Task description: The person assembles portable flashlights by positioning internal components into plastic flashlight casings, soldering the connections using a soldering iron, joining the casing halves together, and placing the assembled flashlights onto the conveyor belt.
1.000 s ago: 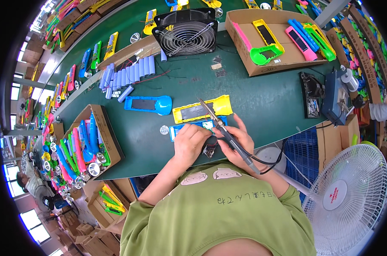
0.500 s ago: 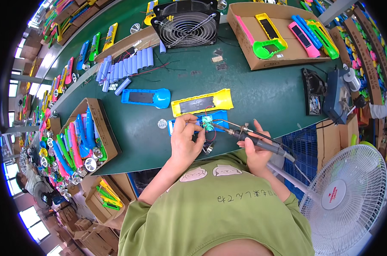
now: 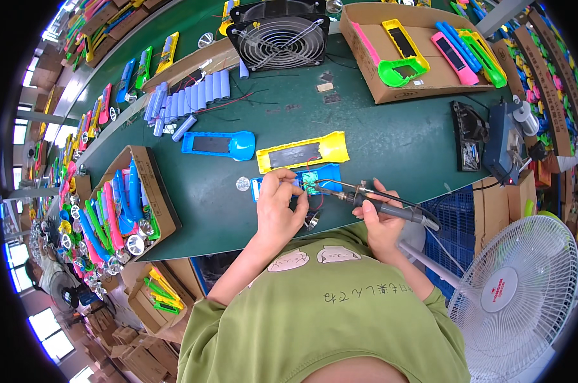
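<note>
My right hand [image 3: 383,223] grips a dark soldering iron [image 3: 391,210] with a thin feed tube along it. The iron's tip reaches the small green circuit board [image 3: 310,182]. That board rests on a blue plastic flashlight housing [image 3: 330,172]. My left hand [image 3: 280,203] is closed in a pinch at the board's left side; what its fingertips hold is hidden. Red wires run from the board, and a small shiny reflector [image 3: 312,220] lies below it. Just beyond sits a yellow housing [image 3: 302,152] with a dark panel.
Another blue housing [image 3: 217,146] and a clear disc [image 3: 242,184] lie to the left. Purple battery cells [image 3: 193,99] are heaped behind. Cardboard boxes of housings stand left [image 3: 155,191] and far right [image 3: 391,96]. A black fan [image 3: 279,38] and a blue soldering station [image 3: 503,140] stand on the table.
The soldering iron has swung to a flatter angle, and my right hand has shifted slightly with it. My left hand stays pinched beside the board.
</note>
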Demonstrator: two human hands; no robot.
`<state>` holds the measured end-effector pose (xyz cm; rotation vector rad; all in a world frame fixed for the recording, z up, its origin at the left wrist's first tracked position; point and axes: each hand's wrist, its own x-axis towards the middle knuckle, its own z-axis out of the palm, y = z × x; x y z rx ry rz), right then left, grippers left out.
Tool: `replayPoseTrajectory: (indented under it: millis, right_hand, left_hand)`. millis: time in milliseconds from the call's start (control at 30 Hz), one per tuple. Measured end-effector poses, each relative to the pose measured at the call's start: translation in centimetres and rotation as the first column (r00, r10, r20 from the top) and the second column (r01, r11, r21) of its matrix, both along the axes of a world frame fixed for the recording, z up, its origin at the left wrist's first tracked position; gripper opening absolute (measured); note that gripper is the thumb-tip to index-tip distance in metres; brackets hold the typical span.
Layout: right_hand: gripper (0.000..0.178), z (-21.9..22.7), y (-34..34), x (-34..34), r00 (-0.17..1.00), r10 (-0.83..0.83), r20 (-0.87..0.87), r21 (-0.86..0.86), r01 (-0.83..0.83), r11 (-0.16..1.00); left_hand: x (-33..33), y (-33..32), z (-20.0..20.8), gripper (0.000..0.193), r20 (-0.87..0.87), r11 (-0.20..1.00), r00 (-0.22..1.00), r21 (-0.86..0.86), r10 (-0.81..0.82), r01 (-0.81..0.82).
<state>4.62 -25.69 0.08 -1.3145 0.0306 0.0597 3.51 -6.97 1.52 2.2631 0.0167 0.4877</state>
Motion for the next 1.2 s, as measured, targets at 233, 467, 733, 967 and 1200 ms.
replayPoseTrajectory:
  millis: [233, 467, 733, 967, 1200]
  right_hand:
    - [0.021, 0.1, -0.1, 0.0, 1.0, 0.006, -0.005, -0.002, -0.006, 1.0]
    - [0.021, 0.0, -1.0, 0.3, 0.998, -0.037, 0.05, 0.026, 0.036, 0.999]
    - [0.018, 1.0, -0.8, 0.3, 0.993, -0.091, 0.069, 0.026, 0.089, 0.996]
    - [0.021, 0.8, -1.4, 0.0, 0.994, -0.069, 0.08, 0.007, 0.069, 0.998]
    - [0.023, 1.0, -1.4, -0.5, 0.995, 0.004, 0.096, 0.01, -0.005, 1.0]
  left_hand:
    - [0.1, 0.1, 0.0, 0.016, -0.002, 0.999, 1.0, 0.043, 0.001, -0.001]
    - [0.3, 0.3, 0.6, 0.016, -0.041, 0.998, 0.999, 0.053, -0.021, 0.023]
    - [0.7, 0.3, 1.4, 0.015, -0.097, 0.992, 0.995, 0.119, -0.025, 0.037]
    - [-2.9, 0.2, -0.2, 0.015, -0.038, 0.933, 0.998, -0.356, 0.05, -0.06]
    - [-7.6, 2.4, -0.2, 0.027, -0.489, 0.046, 0.869, -0.869, 0.074, -0.493]
